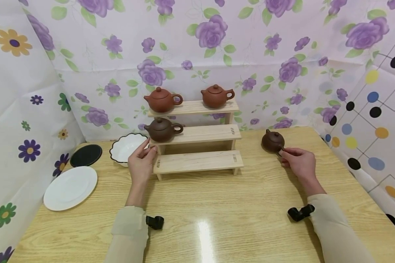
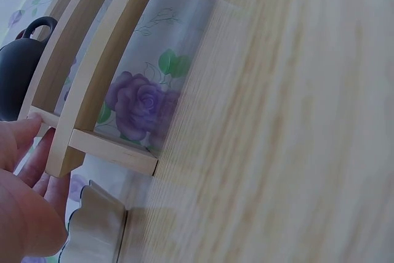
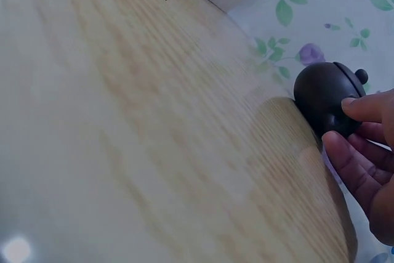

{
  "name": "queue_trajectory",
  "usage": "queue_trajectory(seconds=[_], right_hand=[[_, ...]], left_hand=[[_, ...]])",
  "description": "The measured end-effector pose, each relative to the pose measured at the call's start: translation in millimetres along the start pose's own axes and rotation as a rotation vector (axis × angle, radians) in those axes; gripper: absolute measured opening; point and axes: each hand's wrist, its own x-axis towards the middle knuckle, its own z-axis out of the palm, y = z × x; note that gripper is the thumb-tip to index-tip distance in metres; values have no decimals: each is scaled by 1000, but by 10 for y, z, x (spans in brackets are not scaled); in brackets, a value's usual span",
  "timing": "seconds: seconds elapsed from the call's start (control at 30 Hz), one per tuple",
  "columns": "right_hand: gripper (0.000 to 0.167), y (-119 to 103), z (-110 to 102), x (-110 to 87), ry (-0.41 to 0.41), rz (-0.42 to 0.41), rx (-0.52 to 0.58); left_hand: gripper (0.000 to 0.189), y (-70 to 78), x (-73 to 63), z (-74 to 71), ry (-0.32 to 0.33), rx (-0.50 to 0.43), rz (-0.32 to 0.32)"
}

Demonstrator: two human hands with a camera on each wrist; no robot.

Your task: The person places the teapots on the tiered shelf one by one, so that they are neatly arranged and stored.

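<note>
A three-tier wooden shelf point(image 1: 197, 161) stands on the table, and my left hand point(image 1: 141, 160) holds its left end by the middle tier. In the left wrist view the thumb and fingers point(image 2: 40, 152) lie about the end support. To the right of the shelf, my right hand point(image 1: 297, 162) pinches the handle of a dark brown teapot point(image 1: 272, 141), whose spout points away. The right wrist view shows this teapot point(image 3: 326, 93) low at the tabletop; its handle is mostly hidden by fingers. Another dark brown teapot point(image 1: 161, 130) sits on the middle tier's left end, just above my left hand.
Two reddish-brown teapots, one left point(image 1: 159, 100) and one right point(image 1: 215, 96), stand on the top tier. Left of the shelf are a white scalloped bowl point(image 1: 126, 146), a black round disc point(image 1: 86, 155) and a white plate point(image 1: 70, 188). Patterned cloth point(image 1: 191, 54) hangs behind.
</note>
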Motion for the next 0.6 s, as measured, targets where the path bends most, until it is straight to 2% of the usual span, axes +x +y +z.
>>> queue_trajectory(seconds=[0.33, 0.6], right_hand=[[48, -18, 19, -28, -27, -31, 13], [44, -42, 32, -40, 5, -8, -33]], left_hand=[[43, -2, -1, -8, -5, 15, -5], [42, 3, -1, -9, -3, 21, -15]])
